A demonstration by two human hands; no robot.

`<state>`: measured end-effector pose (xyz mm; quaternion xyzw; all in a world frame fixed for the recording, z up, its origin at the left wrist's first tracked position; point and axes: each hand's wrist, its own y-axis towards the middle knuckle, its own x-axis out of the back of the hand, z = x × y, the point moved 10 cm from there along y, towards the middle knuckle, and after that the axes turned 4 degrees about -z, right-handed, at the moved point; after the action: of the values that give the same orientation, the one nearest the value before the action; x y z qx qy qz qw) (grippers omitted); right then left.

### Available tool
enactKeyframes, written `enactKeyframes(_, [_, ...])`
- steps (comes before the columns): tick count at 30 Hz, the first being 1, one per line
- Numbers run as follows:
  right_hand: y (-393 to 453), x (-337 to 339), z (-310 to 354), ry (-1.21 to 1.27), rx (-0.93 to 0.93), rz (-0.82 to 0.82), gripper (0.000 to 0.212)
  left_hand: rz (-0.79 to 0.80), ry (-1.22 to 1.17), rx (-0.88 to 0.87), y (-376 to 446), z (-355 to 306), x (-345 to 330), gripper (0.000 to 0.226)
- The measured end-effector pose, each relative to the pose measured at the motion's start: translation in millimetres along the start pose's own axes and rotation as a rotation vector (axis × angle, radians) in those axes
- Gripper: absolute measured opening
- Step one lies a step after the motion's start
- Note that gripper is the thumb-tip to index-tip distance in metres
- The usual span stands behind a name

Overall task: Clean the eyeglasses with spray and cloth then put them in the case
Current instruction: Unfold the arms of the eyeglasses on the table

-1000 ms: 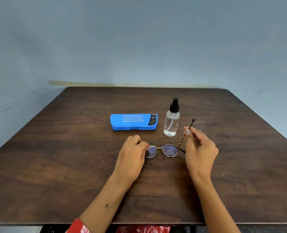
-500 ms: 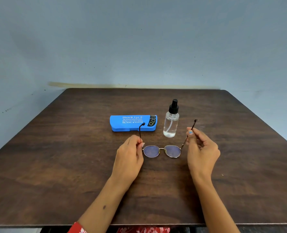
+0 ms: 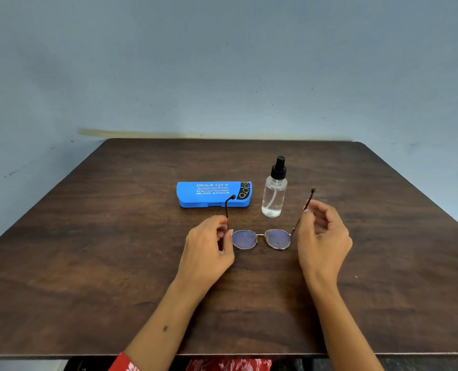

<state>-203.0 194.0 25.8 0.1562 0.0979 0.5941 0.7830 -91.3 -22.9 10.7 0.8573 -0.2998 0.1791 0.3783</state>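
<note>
1. A second ago only the right temple arm of the eyeglasses stood unfolded; the left one lay folded behind the lenses under the left hand. Now both temple arms are swung out and point away toward the far side of the desk.
2. The eyeglasses sit at the middle of the desk, between the two hands, lenses facing the person. From this view I cannot tell whether the rims rest on the wood or are lifted just off it.
3. The left hand's fingers are curled and pinch the left temple arm close to the hinge. Its black tip shows in front of the blue eyeglass case.
4. The right hand pinches the right temple arm partway along, its other fingers loosely curled. That arm's tip rises to the right of the spray bottle.
5. The case lies closed, far and left of the glasses; the bottle stands upright just to its right, well clear of both hands.
6. Meaning for the task: the frame appears opened and steadied for cleaning, so spraying would likely come next, and one hand must let go to reach the bottle.
7. No cloth is visible anywhere; it may be inside the case.
</note>
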Motion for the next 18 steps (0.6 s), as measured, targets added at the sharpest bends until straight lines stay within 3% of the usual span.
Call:
enactKeyframes(4, [-1.6, 20.5, 24.0, 0.086, 0.148, -0.157, 0.030, -0.024, -0.049, 0.016, 0.8, 1.6, 13.8, 0.037])
enactKeyframes(6, [-13.1, 30.8, 62.1, 0.081, 0.446, -0.231, 0.025, -0.070, -0.063, 0.012, 4.0, 4.3, 29.5, 0.040])
enactKeyframes(9, [-50.6, 26.5, 119.3, 0.166, 0.818, -0.194, 0.019, -0.155, -0.095, 0.018, 17.6, 18.3, 57.6, 0.042])
enactKeyframes(11, [-78.9, 3.9, 150.9, 0.244, 0.909, -0.039, 0.017, -0.163, -0.089, 0.038, 30.8, 32.5, 70.9, 0.048])
enactKeyframes(13, [-111.5, -41.3, 168.3, 0.225, 0.968, 0.220, 0.018, -0.105, -0.100, 0.116, 44.8, 50.8, 75.0, 0.061])
enactKeyframes(16, [-143.5, -125.5, 151.0, -0.142, 0.973, 0.483, 0.024, 0.057, -0.084, 0.264, 60.1, 81.8, 64.2, 0.078])
enactKeyframes(18, [-145.6, -176.1, 119.9, -0.464, 0.882, 0.637, 0.047, 0.147, -0.015, 0.280, 65.6, 98.3, 53.9, 0.080])
